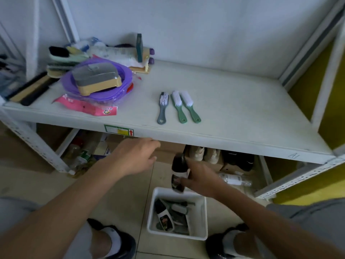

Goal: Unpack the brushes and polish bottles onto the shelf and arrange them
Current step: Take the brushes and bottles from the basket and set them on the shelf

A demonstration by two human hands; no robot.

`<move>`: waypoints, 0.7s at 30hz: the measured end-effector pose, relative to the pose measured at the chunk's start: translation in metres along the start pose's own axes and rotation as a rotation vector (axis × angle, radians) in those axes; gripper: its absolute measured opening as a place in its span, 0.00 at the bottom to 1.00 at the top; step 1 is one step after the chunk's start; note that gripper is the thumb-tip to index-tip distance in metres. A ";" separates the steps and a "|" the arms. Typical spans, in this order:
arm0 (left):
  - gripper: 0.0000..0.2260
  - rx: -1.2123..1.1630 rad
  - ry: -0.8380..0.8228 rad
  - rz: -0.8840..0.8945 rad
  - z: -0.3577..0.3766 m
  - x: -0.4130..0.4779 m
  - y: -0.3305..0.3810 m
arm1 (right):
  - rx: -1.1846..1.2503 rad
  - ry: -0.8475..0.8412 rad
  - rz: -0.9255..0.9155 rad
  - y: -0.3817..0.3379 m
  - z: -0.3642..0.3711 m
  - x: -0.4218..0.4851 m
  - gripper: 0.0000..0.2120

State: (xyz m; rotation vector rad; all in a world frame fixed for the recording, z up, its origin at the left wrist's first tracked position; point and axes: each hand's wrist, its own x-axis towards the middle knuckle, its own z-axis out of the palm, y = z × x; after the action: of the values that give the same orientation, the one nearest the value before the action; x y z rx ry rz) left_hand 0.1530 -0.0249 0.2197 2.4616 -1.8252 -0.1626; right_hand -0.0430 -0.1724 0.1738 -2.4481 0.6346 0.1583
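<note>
- My right hand grips a dark polish bottle round its lower body. The bottle is roughly upright, above the white bin and just below the shelf edge. I judge the shelf is its next stop.
- Three brushes lie side by side on the shelf with their handles toward me, which looks like the start of a row. The bottle would fit beside them.
- More bottles and brushes lie in the bin.
- My left hand reaches forward under the shelf lip with the arm extended. Its fingers are loosely curled and hold nothing.
</note>
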 end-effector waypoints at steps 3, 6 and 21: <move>0.13 -0.042 0.143 -0.077 -0.013 -0.004 0.000 | 0.068 0.142 -0.023 -0.025 -0.055 -0.005 0.12; 0.15 -0.107 0.269 -0.123 -0.024 -0.006 -0.002 | 0.176 0.280 -0.054 -0.044 -0.103 0.005 0.12; 0.23 -0.080 0.409 -0.066 -0.032 0.036 -0.019 | 0.288 0.566 0.067 -0.059 -0.192 0.222 0.08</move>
State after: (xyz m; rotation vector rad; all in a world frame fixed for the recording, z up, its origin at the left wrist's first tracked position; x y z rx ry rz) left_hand 0.1853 -0.0543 0.2476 2.2887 -1.5356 0.2434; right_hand 0.1734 -0.3318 0.3051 -2.1842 0.9050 -0.5809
